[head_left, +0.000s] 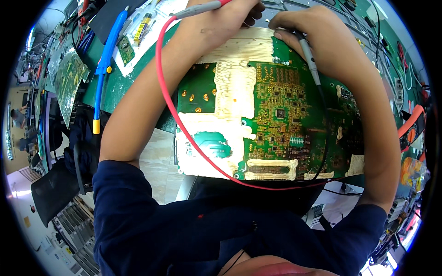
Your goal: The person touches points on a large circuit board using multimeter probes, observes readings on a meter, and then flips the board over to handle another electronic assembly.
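A large green circuit board (279,112) lies below my hands, with thick cream-coloured strips and patches over parts of it. My left hand (230,23) is at the board's far edge, its fingers curled. A grey and red test probe (200,9) runs across that hand, and its tip is out of the picture. From the probe a red lead (168,94) loops down over the board. My right hand (317,34) pinches a grey test probe (308,57) near the far right part of the board. The black lead (326,124) of this probe trails toward the near edge.
Left of my arm is a long blue bar (105,64) with a yellow end. A small green board (125,49) and a yellow-labelled syringe (142,28) lie on white paper. A bagged circuit board (69,78) sits farther left. A red-and-dark meter (411,132) stands at the right.
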### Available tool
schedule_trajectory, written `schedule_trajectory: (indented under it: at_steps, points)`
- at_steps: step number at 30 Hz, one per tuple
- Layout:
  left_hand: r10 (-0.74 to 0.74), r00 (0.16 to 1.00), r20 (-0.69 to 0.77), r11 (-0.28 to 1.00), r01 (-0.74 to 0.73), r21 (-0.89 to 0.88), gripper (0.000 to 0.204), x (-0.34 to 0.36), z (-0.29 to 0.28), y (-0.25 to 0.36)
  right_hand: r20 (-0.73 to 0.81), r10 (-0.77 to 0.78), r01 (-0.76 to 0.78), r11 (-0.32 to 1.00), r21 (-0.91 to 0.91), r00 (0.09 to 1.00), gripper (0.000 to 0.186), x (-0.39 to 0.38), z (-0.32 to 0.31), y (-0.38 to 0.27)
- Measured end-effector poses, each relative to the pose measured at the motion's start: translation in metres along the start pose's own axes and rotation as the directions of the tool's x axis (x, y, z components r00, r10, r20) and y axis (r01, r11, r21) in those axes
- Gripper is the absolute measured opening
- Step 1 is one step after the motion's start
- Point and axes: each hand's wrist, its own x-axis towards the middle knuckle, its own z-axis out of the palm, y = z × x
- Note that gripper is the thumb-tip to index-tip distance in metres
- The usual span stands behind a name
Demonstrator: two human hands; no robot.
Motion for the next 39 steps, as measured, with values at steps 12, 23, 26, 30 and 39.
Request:
schedule_trajectory:
  at_steps: [12, 23, 26, 30, 39]
  points:
    - [-0.02, 0.999, -0.038, 1.0, 0.02, 0.007, 0.053, 0.004, -0.002, 0.0, 0.188, -0.054, 0.122, 0.921, -0.371, 0.981, 0.007, 0.009, -0.016, -0.014]
    - [0.094, 0.996, -0.005, 0.993, -0.094, -0.065, 0.054, 0.008, -0.002, -0.008, 0.158, -0.014, 0.07, 0.933, -0.353, 0.987, 0.009, 0.01, -0.007, -0.018]
    - [0.079, 0.997, -0.013, 0.995, -0.079, -0.068, 0.054, 0.008, -0.002, -0.007, 0.157, 0.003, 0.044, 0.954, -0.297, 0.988, 0.008, 0.011, -0.007, -0.017]
    - [0.089, 0.996, -0.007, 0.993, -0.089, -0.071, 0.054, 0.008, -0.003, -0.008, 0.125, -0.061, 0.092, 0.961, -0.259, 0.99, 0.008, 0.01, -0.005, -0.012]
    - [0.038, 0.999, -0.024, 0.996, -0.04, -0.08, 0.053, 0.009, -0.002, -0.009, 0.108, -0.055, 0.076, 0.978, -0.196, 0.993, 0.001, 0.009, -0.003, -0.01]
